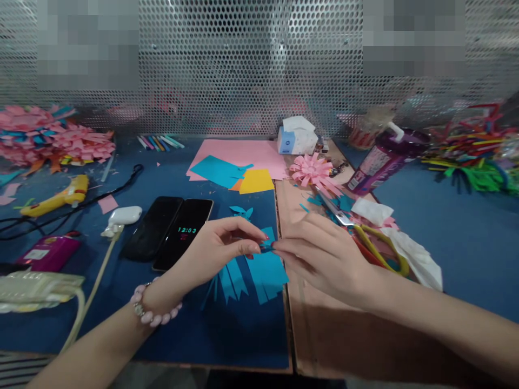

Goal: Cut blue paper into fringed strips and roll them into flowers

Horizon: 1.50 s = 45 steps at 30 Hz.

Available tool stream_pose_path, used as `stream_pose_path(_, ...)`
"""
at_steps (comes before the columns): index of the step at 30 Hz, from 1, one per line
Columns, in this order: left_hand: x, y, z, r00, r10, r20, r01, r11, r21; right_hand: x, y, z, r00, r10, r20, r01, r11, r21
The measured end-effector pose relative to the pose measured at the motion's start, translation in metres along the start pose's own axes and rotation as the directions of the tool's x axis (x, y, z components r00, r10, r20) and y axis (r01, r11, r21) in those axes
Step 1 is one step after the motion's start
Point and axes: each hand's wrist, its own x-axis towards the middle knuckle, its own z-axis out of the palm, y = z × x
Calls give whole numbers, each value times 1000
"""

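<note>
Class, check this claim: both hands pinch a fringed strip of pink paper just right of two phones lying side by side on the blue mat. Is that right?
Not quite: the fringed strip is blue, not pink, as the head view shows. The rest holds: the left hand and right hand pinch it just right of the two phones lying side by side on the blue mat.

The left hand (pixel 214 246) and the right hand (pixel 324 251) cover the top edge of the fringed blue paper (pixel 263 270), so the exact grip there cannot be told. Two patches behind the perforated screen (pixel 243 65) are blurred out. The scissors (pixel 365 232) lie partly under white tissue (pixel 405 248). The pink paper pile (pixel 48 138) and the heap of coloured pipe cleaners (pixel 478 146) are cut off by the picture's edges. The label on the purple bottle (pixel 385 156) is too small to read.
</note>
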Motion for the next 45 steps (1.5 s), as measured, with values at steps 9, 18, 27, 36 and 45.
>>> stream_pose_path(9, -2, 1, 3, 1000, -20, 18, 20, 1000, 22, 0, -4, 1, 999, 27, 29, -28, 998, 56)
stream_pose_path(18, -2, 1, 5, 999, -48, 10, 47, 997, 67, 2, -8, -1, 998, -44, 39, 41, 996, 84)
stream_pose_path(27, 1, 8, -22, 961, 195, -196, -181, 980, 87, 0, -10, -1, 999, 27, -38, -17, 971, 237)
stream_pose_path(36, 8, 9, -24, 980, 57, -193, 3, 954, 299, 6, 24, 17, 976, 206, -70, -178, 942, 285)
stream_pose_path(45, 5, 3, -14, 999, 16, -39, -7, 976, 216, 8, 22, 26, 989, 134, -68, -105, 941, 323)
